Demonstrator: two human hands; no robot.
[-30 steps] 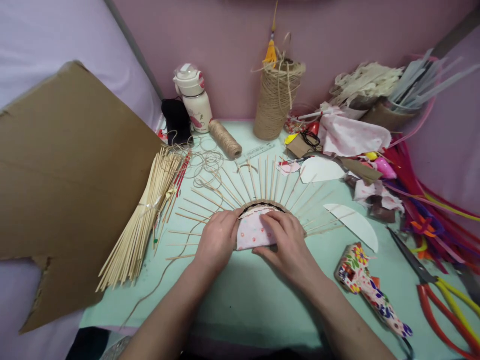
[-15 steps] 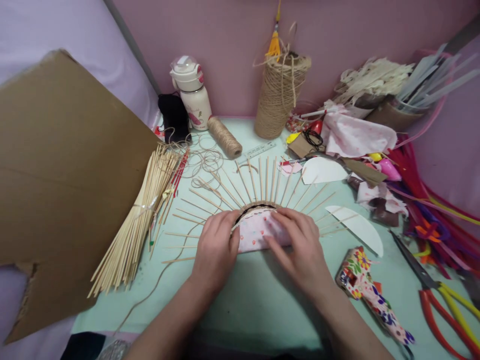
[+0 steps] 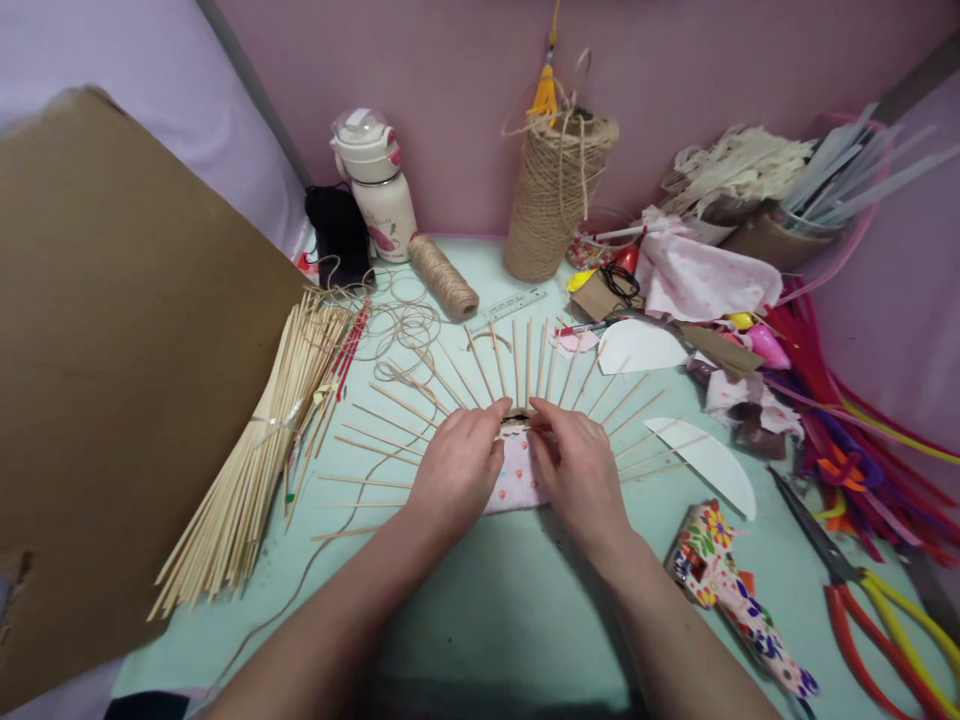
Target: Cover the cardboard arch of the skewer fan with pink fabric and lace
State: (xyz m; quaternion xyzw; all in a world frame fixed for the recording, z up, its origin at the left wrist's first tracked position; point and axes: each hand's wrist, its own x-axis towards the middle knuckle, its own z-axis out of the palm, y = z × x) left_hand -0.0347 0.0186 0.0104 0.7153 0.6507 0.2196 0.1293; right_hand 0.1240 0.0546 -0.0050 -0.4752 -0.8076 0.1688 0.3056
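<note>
Left: one brown cardboard sheet (image 3: pixel 150 330), one tied wooden stick bundle (image 3: pixel 247 470), one white bottle (image 3: pixel 386 205), lettering too small to be read. Centre: one dotted, half-round fabric piece (image 3: pixel 517 480), bordered by fanned thin sticks (image 3: pixel 529 360), was touched by left hand (image 3: pixel 457 465) and right hand (image 3: pixel 585 470), fingers bent; whether it was gripped could not be told. Right: two white half-round pieces (image 3: pixel 643 346), one floral glue gun (image 3: pixel 742 605), one pair of scissors (image 3: pixel 838 566) were laid.

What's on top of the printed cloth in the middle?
The left hand lies over the left side of the cloth, the right hand over the right. Between them its middle shows, with small red marks. Whatever the hands cover can't be seen.
</note>
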